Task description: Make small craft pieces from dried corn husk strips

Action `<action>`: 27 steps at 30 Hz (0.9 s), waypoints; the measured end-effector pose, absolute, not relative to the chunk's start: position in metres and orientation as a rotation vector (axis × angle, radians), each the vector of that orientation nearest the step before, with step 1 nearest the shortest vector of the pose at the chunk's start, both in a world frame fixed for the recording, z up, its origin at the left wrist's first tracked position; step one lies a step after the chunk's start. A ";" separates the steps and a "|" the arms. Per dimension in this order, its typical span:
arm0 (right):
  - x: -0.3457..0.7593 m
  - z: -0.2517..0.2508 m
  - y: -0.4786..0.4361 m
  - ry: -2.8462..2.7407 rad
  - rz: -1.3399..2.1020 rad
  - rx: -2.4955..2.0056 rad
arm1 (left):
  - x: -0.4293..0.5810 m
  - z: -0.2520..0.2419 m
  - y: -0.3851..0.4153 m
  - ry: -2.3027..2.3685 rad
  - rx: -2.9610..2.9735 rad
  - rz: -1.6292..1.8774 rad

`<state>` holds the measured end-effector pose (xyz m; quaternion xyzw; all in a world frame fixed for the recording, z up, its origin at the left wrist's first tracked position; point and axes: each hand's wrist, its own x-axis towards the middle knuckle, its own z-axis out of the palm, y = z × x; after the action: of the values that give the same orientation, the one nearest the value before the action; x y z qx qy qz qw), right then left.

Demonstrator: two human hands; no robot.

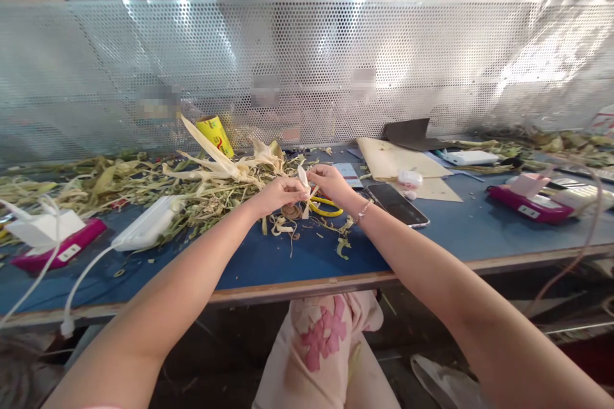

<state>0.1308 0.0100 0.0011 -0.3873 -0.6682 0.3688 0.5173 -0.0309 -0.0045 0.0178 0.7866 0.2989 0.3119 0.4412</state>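
My left hand (pixel 279 192) and my right hand (pixel 330 183) meet above the blue table (pixel 288 255), both pinching a pale strip of dried corn husk (pixel 304 186) between their fingertips. Just below the hands lie yellow-handled scissors (pixel 326 206) and a small coiled husk piece (pixel 290 211). A heap of dried corn husks (pixel 211 179) spreads left and behind the hands. Loose husk scraps (pixel 343 246) lie on the table in front.
A black phone (pixel 397 204) and white earbud case (pixel 409 179) lie right of my hands. Pink devices (pixel 527 203) (pixel 60 248) sit at both sides, a white power bank (pixel 146 225) with cable at left. A perforated metal screen (pixel 307 70) backs the table. A yellow roll (pixel 215 134) stands behind.
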 end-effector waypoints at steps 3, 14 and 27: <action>0.131 0.001 0.010 -1.619 0.862 -0.940 | -0.032 0.018 -0.005 0.766 1.928 0.688; 0.131 -0.002 0.013 -1.639 0.783 -0.969 | -0.026 0.018 -0.007 0.833 1.710 0.844; 0.138 0.002 -0.004 -2.170 -0.307 -0.869 | -0.032 0.021 0.005 0.744 1.063 1.156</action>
<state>0.1383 -0.0042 0.0021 -0.3407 -0.8506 -0.1202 0.3821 -0.0318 0.0052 0.0209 0.4671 0.3268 0.5078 0.6458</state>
